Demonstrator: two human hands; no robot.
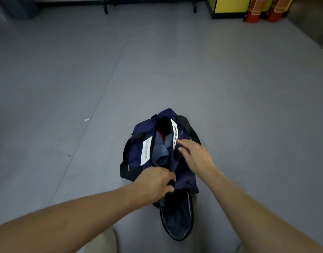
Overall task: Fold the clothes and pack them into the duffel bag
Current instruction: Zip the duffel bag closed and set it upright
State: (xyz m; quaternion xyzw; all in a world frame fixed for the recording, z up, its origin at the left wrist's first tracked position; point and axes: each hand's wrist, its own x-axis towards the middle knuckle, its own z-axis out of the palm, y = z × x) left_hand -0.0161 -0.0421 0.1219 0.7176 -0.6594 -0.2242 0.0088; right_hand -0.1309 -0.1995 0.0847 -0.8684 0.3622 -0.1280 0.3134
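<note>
Duffel bag [182, 178]: navy, lying on the grey floor [65, 88] in the lower middle of the view, its top zip parted along its length.
Left strap [124, 162]: black, drooping down the bag's left side.
Left hand [155, 181]: fingers curled tight on the near end of the bag's opening; what they pinch is hidden under the knuckles.
White label [146, 151]: on the left flap, print too blurred to read.
Clothes [161, 148]: blue fabric with a sliver of red behind, inside the opening; garment types unclear.
Right hand [195, 155]: fingers loosely spread, resting on the right flap near the lettered white strip [174, 133], gripping nothing visible.
Near pouch [177, 218]: dark, gaping, interior murky.
Red cylinders [262, 10]: top right, cut off by the frame.
</note>
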